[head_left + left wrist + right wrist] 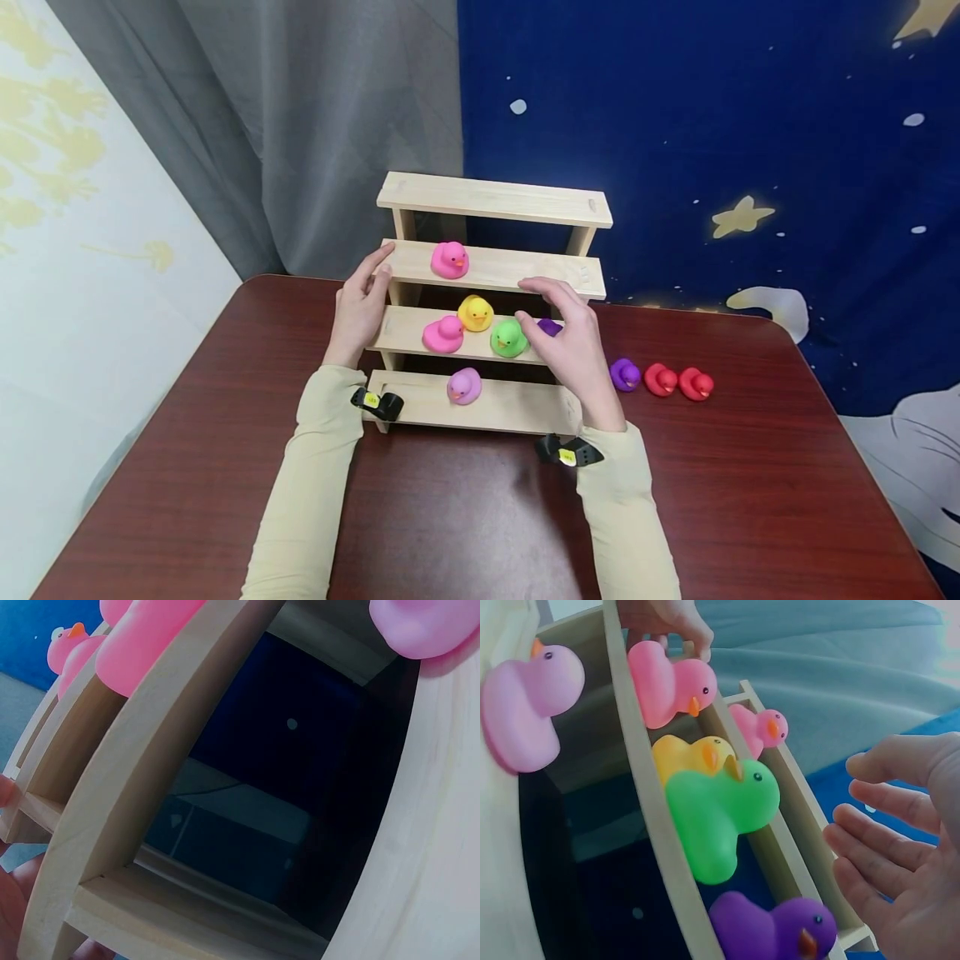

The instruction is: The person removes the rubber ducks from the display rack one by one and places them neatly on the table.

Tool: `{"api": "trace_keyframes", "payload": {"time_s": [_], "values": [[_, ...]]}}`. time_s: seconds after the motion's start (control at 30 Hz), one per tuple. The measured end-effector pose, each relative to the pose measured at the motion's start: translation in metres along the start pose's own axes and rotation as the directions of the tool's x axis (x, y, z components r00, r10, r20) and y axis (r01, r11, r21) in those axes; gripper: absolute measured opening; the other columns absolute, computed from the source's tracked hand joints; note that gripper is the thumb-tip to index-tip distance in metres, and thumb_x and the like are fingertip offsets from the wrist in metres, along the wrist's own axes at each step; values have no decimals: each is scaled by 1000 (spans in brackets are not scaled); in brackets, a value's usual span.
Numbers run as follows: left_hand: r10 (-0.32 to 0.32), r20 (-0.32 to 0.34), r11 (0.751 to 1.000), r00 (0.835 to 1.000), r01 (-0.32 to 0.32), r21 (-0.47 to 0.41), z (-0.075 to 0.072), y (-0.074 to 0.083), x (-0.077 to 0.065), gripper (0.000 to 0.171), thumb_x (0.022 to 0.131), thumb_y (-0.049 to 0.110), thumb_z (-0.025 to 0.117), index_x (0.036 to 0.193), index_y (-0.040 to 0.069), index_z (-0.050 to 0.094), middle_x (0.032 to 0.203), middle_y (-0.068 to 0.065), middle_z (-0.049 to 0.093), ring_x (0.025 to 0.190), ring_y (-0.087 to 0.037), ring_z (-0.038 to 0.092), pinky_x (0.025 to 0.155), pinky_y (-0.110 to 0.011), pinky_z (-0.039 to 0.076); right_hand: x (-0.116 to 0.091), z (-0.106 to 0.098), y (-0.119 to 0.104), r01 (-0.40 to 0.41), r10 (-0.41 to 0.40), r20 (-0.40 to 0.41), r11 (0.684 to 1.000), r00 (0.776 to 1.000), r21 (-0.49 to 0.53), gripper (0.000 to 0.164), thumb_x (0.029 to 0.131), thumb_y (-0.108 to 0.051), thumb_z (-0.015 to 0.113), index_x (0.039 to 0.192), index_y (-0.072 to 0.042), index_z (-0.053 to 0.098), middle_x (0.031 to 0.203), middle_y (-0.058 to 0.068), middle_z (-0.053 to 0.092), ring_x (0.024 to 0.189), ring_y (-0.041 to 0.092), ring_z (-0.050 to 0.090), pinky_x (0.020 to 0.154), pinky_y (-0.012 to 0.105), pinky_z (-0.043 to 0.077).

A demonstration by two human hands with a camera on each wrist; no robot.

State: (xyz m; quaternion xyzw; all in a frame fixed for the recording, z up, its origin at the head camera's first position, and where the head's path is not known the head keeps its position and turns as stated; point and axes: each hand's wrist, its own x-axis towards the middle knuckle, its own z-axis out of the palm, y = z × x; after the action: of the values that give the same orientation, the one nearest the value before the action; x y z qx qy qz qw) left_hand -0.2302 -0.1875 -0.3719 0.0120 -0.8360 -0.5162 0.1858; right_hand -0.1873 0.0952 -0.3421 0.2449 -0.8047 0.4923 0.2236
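My left hand [360,308] grips the left end of a stepped wooden rack [495,200], its thumb and index finger about the second shelf from the top. My right hand [566,342] is held over the rack's right side, fingers loosely bent and holding nothing. Nearest to it are a green duck [510,338] and a partly hidden purple duck [772,930]. On that same shelf sit a yellow duck [476,313] and a pink duck [444,334]. Another pink duck [450,260] sits one shelf higher. A lilac duck [464,387] rests on the lowest shelf.
To the right of the rack, a purple duck [625,375] and two red ducks, one left [661,380] and one right [696,384], stand in a row on the dark wood table [465,517]. Behind hang a grey curtain [337,125] and a blue starry cloth [637,125].
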Motion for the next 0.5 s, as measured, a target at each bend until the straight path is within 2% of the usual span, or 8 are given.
{"api": "trace_keyframes", "payload": {"time_s": [0.23,0.5], "values": [[0,-4,1000,1000,0,10,1,0,1,37,102,34,47,138,31,55,63,-5,42,85,-21,51,78,-33,36,10,7,-4,-9,8,27,999,1000,38,34,86,-5,71,119,-1,66,119,7,63,114,19,55,98,35,40],[1,1,1000,1000,-1,-7,1,-1,0,38,102,35,47,138,31,55,64,-5,37,75,-21,45,75,-32,34,19,22,-2,14,-18,90,999,996,36,40,86,-4,70,125,-1,62,125,8,59,120,18,50,102,34,36]]}}
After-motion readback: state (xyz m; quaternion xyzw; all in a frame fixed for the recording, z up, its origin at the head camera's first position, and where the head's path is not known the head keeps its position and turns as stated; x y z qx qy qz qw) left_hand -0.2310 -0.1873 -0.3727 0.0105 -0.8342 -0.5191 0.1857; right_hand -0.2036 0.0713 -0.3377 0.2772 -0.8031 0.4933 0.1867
